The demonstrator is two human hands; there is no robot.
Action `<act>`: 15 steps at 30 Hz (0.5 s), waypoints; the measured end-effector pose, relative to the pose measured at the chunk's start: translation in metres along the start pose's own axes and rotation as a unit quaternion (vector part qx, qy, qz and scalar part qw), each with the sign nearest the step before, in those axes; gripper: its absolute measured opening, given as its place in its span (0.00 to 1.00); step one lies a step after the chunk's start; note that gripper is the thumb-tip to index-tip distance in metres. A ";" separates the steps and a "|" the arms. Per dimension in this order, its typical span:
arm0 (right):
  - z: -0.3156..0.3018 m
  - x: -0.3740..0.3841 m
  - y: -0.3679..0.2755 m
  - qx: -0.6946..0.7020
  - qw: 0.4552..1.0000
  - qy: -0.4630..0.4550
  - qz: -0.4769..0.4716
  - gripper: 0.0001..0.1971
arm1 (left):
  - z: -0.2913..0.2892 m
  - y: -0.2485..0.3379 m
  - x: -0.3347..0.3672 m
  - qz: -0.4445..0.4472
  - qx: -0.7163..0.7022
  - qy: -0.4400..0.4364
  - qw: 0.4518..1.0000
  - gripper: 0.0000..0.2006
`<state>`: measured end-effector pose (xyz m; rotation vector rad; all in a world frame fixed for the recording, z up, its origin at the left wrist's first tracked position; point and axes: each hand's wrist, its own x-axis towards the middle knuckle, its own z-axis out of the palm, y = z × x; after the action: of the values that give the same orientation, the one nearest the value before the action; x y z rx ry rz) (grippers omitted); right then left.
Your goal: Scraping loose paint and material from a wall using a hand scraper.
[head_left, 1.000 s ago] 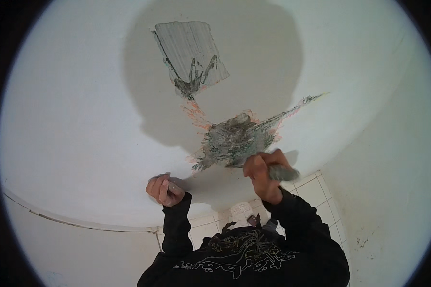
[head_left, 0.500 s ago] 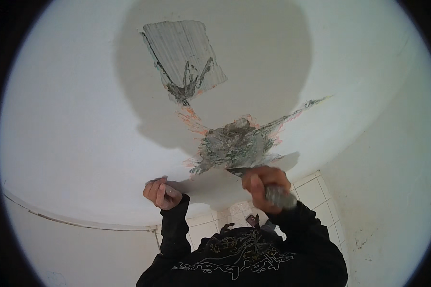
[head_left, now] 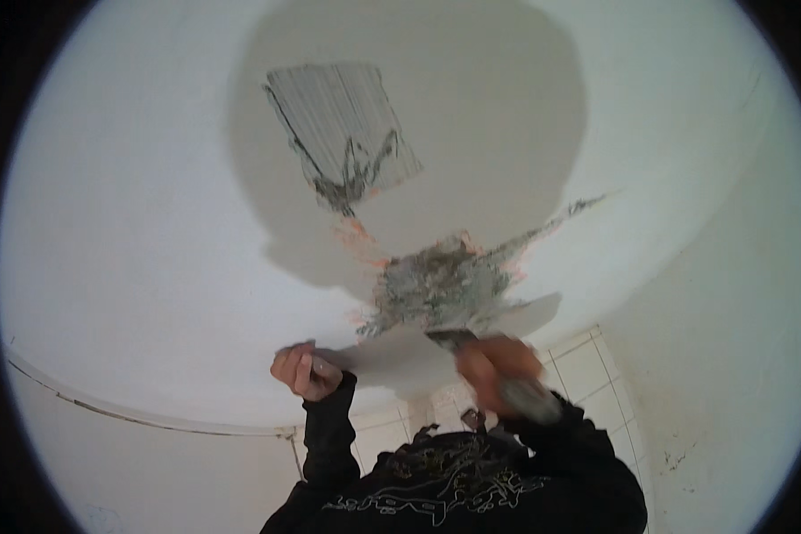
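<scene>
In my right hand (head_left: 500, 369), fingers closed round its handle, is a putty knife (head_left: 452, 337). Its dark blade lies at or close to the white wall, just below a rough grey scraped patch (head_left: 440, 280); whether it touches I cannot tell. The hand and handle are blurred. My left hand (head_left: 307, 369) is up by the wall, left of the knife and below the patch's left edge. Its fingers are curled in, and nothing shows in them. Orange-red marks edge the scraped patch, and a thin grey streak runs from it up to the right.
Higher on the wall is a squarish, striped bare area (head_left: 334, 120) with a dark left edge. Another wall (head_left: 721, 374) meets this one on the right. Pale floor tiles (head_left: 587, 369) show below. A dark line (head_left: 151, 420) runs along the lower left.
The wall and its patches sit slightly lower in the picture. My right hand has also dropped, with the knife's handle swung lower. My left hand has hardly moved.
</scene>
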<state>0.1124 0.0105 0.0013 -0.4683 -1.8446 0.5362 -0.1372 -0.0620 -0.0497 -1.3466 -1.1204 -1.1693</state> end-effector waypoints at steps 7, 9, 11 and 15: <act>-0.034 0.005 -0.024 0.160 0.987 -0.015 0.006 0.09 | 0.000 -0.001 -0.001 -0.010 0.022 0.008 1.000 0.12; -0.039 -0.004 -0.011 0.107 0.993 -0.039 0.001 0.10 | -0.001 0.001 0.000 -0.005 0.028 0.004 1.000 0.12; -0.039 -0.004 -0.008 0.054 0.997 -0.062 -0.005 0.12 | 0.004 0.001 0.003 -0.009 0.015 0.004 1.000 0.12; -0.005 0.007 -0.020 0.324 0.910 0.214 -0.146 0.08 | 0.004 -0.001 -0.003 -0.002 -0.019 0.010 1.000 0.12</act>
<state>0.1135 -0.0011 0.0194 0.1385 -1.1876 0.7300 -0.1379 -0.0576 -0.0524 -1.3586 -1.0924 -1.2096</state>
